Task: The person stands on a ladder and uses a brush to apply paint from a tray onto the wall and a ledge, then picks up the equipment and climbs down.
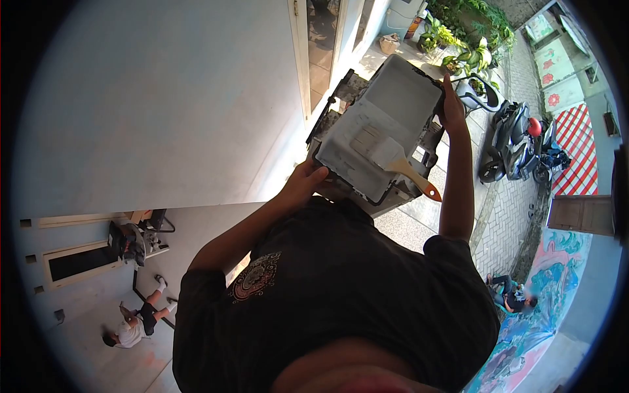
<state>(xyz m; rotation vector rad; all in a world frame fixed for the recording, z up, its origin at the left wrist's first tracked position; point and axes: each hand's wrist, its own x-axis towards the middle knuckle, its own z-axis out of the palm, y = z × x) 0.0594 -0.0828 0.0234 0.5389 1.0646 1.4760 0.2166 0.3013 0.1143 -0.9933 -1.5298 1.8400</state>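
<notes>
A grey paint tray (403, 85) is held out in front of my chest, tilted in this view. A wide paintbrush (409, 173) with a pale, wood-tipped handle lies in it; its handle sticks out over the near right rim. My left hand (306, 181) grips the tray's near left corner, thumb on the rim and the other fingers mostly hidden underneath. At the far right edge, my right hand (452, 110) is closed around the side, its fingers partly hidden. Beneath the tray shows a paint-spotted dark and grey frame (347, 88), whose kind I cannot make out.
A pale wall (177, 98) rises on the left beside a door frame (303, 59). Potted plants (468, 56) and a chair (481, 98) stand beyond the tray. Parked motorbikes (517, 144) are at right. One person (134, 327) is at lower left, another (514, 298) sits at lower right.
</notes>
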